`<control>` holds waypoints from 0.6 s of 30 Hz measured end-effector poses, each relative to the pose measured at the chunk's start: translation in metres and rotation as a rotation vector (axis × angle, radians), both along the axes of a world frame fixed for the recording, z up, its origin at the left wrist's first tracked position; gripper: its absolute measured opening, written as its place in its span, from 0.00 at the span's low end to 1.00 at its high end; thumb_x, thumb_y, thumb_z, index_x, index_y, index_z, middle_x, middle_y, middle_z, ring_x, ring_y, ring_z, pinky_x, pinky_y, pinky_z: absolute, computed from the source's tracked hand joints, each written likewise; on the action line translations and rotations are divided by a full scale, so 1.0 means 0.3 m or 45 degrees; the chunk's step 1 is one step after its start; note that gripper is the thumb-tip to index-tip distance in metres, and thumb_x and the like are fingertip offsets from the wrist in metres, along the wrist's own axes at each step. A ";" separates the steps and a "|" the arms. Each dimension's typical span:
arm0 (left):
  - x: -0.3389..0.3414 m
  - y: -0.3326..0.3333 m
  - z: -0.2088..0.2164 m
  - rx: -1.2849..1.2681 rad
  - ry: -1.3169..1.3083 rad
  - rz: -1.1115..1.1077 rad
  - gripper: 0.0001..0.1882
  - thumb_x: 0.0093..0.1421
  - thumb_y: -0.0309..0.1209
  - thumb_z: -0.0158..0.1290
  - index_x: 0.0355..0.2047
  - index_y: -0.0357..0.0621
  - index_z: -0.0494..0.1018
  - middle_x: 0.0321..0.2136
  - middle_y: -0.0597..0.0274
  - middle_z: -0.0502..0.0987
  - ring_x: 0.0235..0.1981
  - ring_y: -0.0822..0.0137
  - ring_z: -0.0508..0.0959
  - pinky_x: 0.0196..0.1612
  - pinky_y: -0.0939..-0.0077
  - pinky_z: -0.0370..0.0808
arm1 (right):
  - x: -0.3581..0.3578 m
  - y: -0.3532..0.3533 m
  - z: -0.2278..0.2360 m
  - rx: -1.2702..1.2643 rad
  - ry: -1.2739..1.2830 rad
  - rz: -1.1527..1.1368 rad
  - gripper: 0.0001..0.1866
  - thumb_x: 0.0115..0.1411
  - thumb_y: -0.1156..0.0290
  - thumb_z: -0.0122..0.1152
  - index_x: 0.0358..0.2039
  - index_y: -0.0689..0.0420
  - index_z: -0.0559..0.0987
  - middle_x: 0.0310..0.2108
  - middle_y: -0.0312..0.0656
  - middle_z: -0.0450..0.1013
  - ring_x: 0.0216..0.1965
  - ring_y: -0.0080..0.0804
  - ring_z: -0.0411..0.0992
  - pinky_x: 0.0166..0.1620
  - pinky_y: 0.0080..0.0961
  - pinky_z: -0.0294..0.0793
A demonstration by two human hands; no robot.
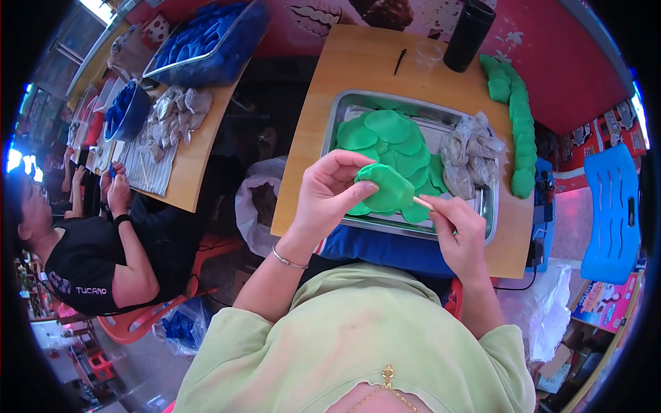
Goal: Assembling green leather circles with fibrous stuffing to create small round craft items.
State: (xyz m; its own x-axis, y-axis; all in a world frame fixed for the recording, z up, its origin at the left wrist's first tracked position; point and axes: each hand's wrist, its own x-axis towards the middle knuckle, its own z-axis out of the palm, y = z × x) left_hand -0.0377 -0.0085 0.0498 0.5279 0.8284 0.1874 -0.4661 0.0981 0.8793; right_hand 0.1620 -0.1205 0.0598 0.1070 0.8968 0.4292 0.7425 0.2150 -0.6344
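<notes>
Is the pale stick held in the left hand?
No, the right hand grips the pale stick, while the left hand pinches green pieces.

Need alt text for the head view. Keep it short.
A person's left hand pinches a rounded green piece while the right hand holds a thin stick at its edge, over a metal tray of similar pieces. At left, a co-worker in black sits by another table.

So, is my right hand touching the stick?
Touching: the head view shows your right hand pinching one end of the stick.
</notes>
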 end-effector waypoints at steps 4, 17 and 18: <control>0.002 0.003 -0.009 -0.017 0.004 0.022 0.14 0.55 0.18 0.57 0.42 0.34 0.70 0.36 0.59 0.78 0.38 0.73 0.78 0.44 0.80 0.76 | -0.017 -0.011 -0.005 -0.108 0.181 -0.006 0.13 0.52 0.81 0.60 0.40 0.57 0.80 0.22 0.43 0.70 0.21 0.33 0.67 0.25 0.26 0.65; -0.014 0.013 -0.042 0.012 -0.038 0.068 0.07 0.54 0.17 0.57 0.35 0.33 0.75 0.34 0.62 0.74 0.34 0.75 0.73 0.38 0.83 0.71 | -0.020 0.014 -0.011 -0.116 0.181 0.017 0.13 0.53 0.81 0.60 0.40 0.58 0.80 0.21 0.41 0.70 0.22 0.29 0.67 0.25 0.23 0.64; -0.019 0.014 -0.044 0.052 -0.038 0.074 0.07 0.54 0.17 0.57 0.34 0.33 0.76 0.32 0.64 0.73 0.32 0.76 0.73 0.36 0.84 0.70 | -0.019 0.011 -0.016 -0.116 0.183 0.022 0.13 0.53 0.81 0.60 0.40 0.58 0.80 0.21 0.41 0.70 0.22 0.29 0.67 0.25 0.23 0.64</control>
State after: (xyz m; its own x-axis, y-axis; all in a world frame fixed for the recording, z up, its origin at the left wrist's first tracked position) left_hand -0.0435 -0.0044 0.0367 0.4731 0.8486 0.2366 -0.4960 0.0346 0.8676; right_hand 0.1564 -0.1171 0.0551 0.1459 0.9335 0.3276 0.6394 0.1637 -0.7512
